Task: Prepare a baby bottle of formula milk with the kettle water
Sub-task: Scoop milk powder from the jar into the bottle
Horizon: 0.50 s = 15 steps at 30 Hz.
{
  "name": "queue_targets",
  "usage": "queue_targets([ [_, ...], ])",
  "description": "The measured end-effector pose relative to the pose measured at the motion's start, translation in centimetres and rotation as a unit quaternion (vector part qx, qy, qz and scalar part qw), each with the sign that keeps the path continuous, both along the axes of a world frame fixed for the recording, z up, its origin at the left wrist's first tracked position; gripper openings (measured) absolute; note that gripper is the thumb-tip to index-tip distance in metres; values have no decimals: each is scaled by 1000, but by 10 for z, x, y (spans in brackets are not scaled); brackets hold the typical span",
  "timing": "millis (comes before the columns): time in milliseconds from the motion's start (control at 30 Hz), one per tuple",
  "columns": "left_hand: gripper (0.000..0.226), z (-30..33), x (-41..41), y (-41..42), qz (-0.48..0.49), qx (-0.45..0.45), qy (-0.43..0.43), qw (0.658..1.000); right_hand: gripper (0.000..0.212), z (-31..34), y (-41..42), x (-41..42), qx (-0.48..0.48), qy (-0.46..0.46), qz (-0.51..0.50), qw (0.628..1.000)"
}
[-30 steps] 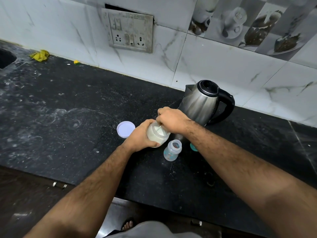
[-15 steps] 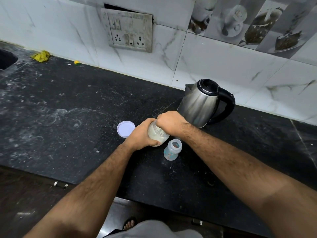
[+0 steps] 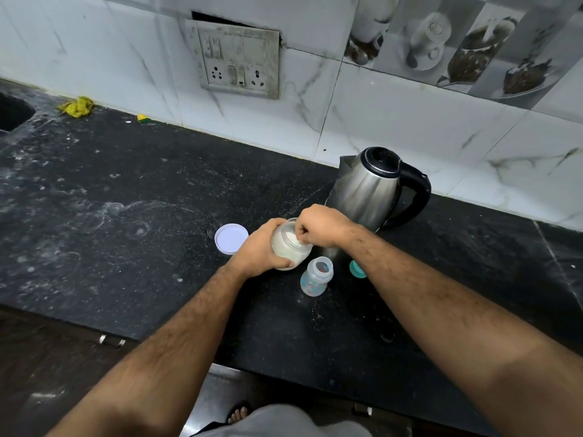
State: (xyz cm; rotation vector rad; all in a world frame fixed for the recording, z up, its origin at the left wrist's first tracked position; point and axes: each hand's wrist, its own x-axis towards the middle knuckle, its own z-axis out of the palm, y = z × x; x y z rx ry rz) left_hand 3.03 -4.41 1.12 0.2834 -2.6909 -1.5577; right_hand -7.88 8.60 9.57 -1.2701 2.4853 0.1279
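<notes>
My left hand (image 3: 260, 247) grips a small clear jar of white formula powder (image 3: 287, 249), tilted toward the right. My right hand (image 3: 321, 225) is closed at the jar's mouth, fingers pinched on what looks like a white scoop that dips into the powder. An open, clear baby bottle (image 3: 316, 276) with coloured prints stands upright just below and right of the jar. The jar's white lid (image 3: 231, 238) lies flat to the left. Behind my right hand a steel kettle (image 3: 373, 187) with a black handle stands on the counter. A teal bottle cap (image 3: 357, 269) peeks out under my right forearm.
The black stone counter (image 3: 126, 216) carries dusty smears. A switch and socket panel (image 3: 236, 59) is set in the tiled wall. A yellow rag (image 3: 76, 106) lies at the back left beside a sink corner (image 3: 12, 112). The counter's front edge runs along the lower left.
My right hand has lowered into the jar's mouth and the jar sits slightly more tilted in my left hand. The teal cap shows again beneath my forearm.
</notes>
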Motion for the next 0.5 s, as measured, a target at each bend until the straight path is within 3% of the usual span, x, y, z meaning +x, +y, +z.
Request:
queue_targets([
  [167,86,-6,3,1,23,21,-1,1000,29,6,22,-6,-141,-90,-89,982],
  [300,89,-10,5,2,43,32,-8,999,9,1,40,-4,-223,-112,-161,955],
  [500,85,-12,7,4,61,46,0,997,6,0,57,7,-309,-126,-210,919],
])
